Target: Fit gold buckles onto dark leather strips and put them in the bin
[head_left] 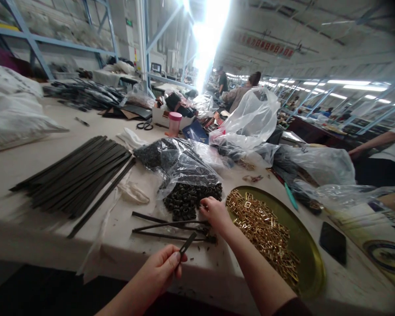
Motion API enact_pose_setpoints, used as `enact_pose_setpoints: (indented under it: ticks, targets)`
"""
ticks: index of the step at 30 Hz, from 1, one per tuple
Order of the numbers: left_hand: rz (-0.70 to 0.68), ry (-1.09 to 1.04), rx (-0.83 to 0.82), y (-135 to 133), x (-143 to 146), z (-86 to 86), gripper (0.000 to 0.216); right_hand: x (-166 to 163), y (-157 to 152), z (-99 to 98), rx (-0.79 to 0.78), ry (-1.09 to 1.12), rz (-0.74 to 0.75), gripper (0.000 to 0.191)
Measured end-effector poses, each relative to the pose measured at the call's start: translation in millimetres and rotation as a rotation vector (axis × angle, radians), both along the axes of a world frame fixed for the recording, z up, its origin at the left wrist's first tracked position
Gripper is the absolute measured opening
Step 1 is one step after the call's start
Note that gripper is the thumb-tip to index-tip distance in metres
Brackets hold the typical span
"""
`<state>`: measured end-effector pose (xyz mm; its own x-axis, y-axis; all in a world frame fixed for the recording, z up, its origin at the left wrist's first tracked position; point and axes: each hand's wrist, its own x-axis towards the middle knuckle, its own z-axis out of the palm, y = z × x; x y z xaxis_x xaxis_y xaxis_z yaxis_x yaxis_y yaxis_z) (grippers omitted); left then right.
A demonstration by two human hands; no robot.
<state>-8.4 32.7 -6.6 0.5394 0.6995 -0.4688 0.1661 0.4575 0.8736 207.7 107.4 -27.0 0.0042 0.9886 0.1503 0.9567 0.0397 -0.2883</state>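
Note:
My left hand [164, 265] is closed around a dark strap [188, 244], pinching it between thumb and fingers. A slot shows near the strap's upper end. My right hand [216, 214] reaches to the right edge of a heap of small black loops [181, 199], its fingertips pressed together; whatever lies between them is too small to make out. The loops spill from a clear plastic bag [184, 162]. Between my hands and the heap lie a few dark straps [145, 217]. Right of my right forearm, gold metal buckles [263, 224] are piled on a round gold tray [311, 254].
A fanned stack of dark straps [79, 175] covers the left of the table. Behind are scissors [145, 125], a pink-lidded jar [174, 124] and a large plastic bag [250, 118]. A phone [333, 242] lies right of the tray. Another person's arm [375, 142] shows at far right.

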Motion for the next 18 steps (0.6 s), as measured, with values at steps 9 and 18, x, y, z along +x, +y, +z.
enact_pose_setpoints:
  ticks: [9, 18]
  targets:
    - [-0.005, -0.020, -0.032, 5.1, 1.4, 0.1, 0.050, -12.6, -1.0, 2.1, -0.048, -0.140, 0.037, 0.009]
    - [0.003, 0.002, -0.020, 3.4, 1.3, -0.6, 0.051, 72.8, -33.7, 9.1, 0.020, -0.178, -0.271, 0.020]
